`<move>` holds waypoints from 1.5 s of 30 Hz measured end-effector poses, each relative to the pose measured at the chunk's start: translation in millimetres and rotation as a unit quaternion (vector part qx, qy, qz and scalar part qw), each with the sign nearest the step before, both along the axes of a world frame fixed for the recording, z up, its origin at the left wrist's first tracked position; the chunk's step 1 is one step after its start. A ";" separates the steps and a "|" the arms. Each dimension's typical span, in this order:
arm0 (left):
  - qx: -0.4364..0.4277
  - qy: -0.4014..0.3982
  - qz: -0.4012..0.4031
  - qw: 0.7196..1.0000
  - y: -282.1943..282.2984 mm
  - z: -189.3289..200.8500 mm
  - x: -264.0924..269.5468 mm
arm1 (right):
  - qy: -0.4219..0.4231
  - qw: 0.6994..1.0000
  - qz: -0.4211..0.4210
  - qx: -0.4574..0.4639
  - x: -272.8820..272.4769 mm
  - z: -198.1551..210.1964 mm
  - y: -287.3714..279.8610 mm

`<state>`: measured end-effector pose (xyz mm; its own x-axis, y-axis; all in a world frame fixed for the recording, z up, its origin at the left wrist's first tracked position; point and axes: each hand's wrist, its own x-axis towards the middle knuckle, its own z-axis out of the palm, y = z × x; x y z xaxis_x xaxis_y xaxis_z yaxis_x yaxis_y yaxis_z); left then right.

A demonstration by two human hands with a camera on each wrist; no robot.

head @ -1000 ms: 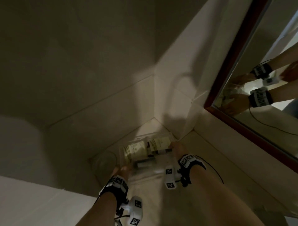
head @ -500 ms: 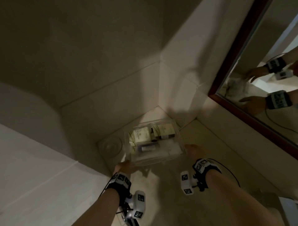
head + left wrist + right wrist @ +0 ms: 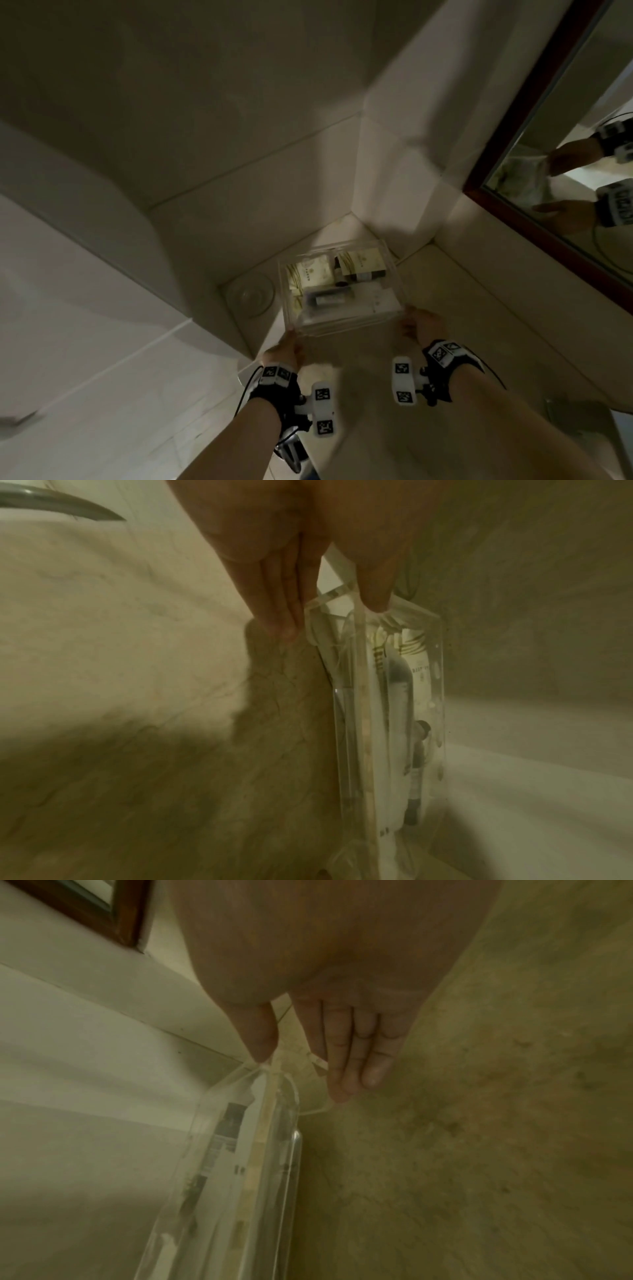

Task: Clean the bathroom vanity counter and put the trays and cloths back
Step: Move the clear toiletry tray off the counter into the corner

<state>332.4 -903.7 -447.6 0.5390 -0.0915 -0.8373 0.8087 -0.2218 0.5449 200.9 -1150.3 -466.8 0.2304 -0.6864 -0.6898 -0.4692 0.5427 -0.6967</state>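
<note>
A clear acrylic tray point(image 3: 342, 325) stands on the beige stone counter point(image 3: 479, 325), pushed into the back corner by the walls. It holds cream packets point(image 3: 311, 274) and a small tube point(image 3: 330, 299). My left hand point(image 3: 284, 346) is at the tray's near left corner. In the left wrist view the thumb tip rests on the tray point(image 3: 356, 723) rim and the straight fingers point(image 3: 281, 615) lie outside the corner. My right hand point(image 3: 419, 325) is at the near right corner, thumb tip touching the tray point(image 3: 240, 1150) rim, fingers point(image 3: 346, 1069) straight beside it.
A round glass dish point(image 3: 250, 294) sits just left of the tray. A white basin point(image 3: 85, 240) curves up on the left, with a metal tap point(image 3: 61, 507) over it. A dark-framed mirror point(image 3: 513, 137) hangs on the right wall and reflects both hands.
The tray was carried in both hands and now stands in the corner. Both hands have slid back from its sides to its near corners.
</note>
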 end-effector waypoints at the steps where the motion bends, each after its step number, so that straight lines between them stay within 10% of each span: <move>1: 0.001 0.009 0.000 1.000 -1.1 4.1 -0.4 | -0.004 1.000 0.001 -0.007 1.6 -1.4 -1.0; 17: 0.139 -0.072 -0.181 0.971 -25.0 9.6 22.1 | 0.022 0.999 0.025 -0.006 50.0 17.6 -37.8; 29: 0.143 -0.079 -0.145 0.976 -45.2 6.6 24.7 | 0.084 0.988 0.098 -0.090 75.3 20.1 -65.7; 45: 0.150 -0.090 -0.169 0.970 -59.3 -6.8 33.0 | 0.021 0.998 0.049 0.015 102.6 22.6 -71.4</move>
<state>365.3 -962.9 -454.5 0.6604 -0.0543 -0.7490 0.5607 -0.6279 0.5398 303.4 -1221.7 -444.3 0.2654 -0.6403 -0.7208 -0.5500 0.5135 -0.6587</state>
